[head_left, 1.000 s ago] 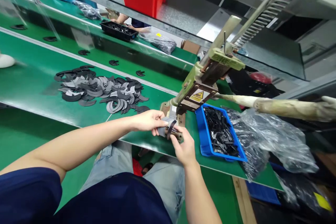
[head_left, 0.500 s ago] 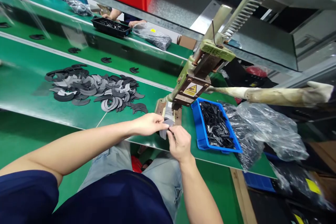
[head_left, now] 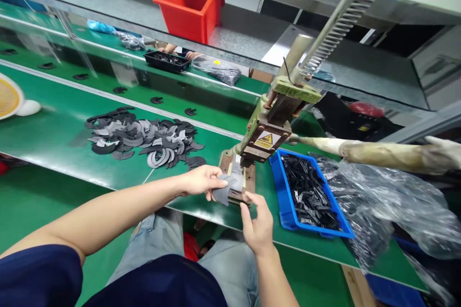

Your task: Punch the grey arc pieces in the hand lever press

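Between the thumb and fingers of my left hand [head_left: 205,181] is a grey curved piece [head_left: 222,192], thin and flat, at the front of the press base. My right hand [head_left: 257,223] is just to the right of it, thumb and forefinger apart, with nothing visible between them. Both hands are close to the base plate [head_left: 251,180] of a green hand press [head_left: 266,124], which carries a yellow warning label. A pile of similar grey curved pieces [head_left: 144,139] lies on the green table to the left.
A blue tray [head_left: 284,206] of small black parts stands right of the press, beside clear plastic bags [head_left: 389,201]. The press's long lever [head_left: 360,148] reaches rightward. Dark pieces [head_left: 156,100] lie spaced along the green belt behind. A red bin [head_left: 187,14] sits on the shelf; a co-worker's hands [head_left: 192,55] show beyond.
My right hand has come away from the grey curved piece and its fingers have parted. My left hand still holds the piece. The view has shifted, showing a round yellow-and-white object at far left.
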Tool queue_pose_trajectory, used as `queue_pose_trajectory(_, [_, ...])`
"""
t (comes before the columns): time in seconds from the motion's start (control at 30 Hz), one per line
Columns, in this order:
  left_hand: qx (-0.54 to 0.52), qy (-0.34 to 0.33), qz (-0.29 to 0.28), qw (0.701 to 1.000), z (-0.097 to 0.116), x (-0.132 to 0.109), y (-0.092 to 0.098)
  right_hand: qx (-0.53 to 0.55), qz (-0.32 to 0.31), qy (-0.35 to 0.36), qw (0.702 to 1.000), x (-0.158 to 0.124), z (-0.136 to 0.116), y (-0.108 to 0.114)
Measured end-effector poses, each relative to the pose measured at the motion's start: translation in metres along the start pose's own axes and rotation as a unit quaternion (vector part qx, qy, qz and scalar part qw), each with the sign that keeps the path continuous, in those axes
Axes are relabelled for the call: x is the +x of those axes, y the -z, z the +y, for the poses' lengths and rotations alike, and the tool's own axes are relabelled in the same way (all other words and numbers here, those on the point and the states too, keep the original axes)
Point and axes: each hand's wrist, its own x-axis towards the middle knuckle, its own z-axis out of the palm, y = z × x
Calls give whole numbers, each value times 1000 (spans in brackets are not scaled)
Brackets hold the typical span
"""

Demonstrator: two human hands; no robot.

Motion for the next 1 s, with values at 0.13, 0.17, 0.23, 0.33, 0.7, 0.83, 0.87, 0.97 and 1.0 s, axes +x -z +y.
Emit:
queue_pose_trajectory(0.13, [181,1,146,972,-4,28,56,-14,41,-35,998,-25,9,10])
queue_pose_trajectory(0.17, [264,6,175,949,2,39,71,-16,44,-39,998,-31,10,13])
queue_pose_trajectory(0.23, [447,-3,227,865,24,66,98,-18,43,-44,998,-38,9,17])
queue_pose_trajectory(0.33, [565,-25,272,778,68,107,125,-18,35,-38,999,-35,5,24])
queue_pose_trajectory(0.7, [596,-79,280,748,47,68,143,-211,83,-127,966,-9,77,133])
queue_pose_trajectory(0.83, [601,-146,221,754,-17,13,104,-294,-62,-207,931,5,138,161])
queue_pose_trajectory(0.87, [598,-157,205,759,-32,2,91,-292,-86,-217,928,8,147,161])
queue_pose_trajectory(0.97, [586,-175,203,765,-71,-21,62,-287,-111,-239,921,11,159,154])
queue_pose_trajectory(1.0, [582,-179,210,765,-81,-25,57,-288,-113,-247,918,11,160,150])
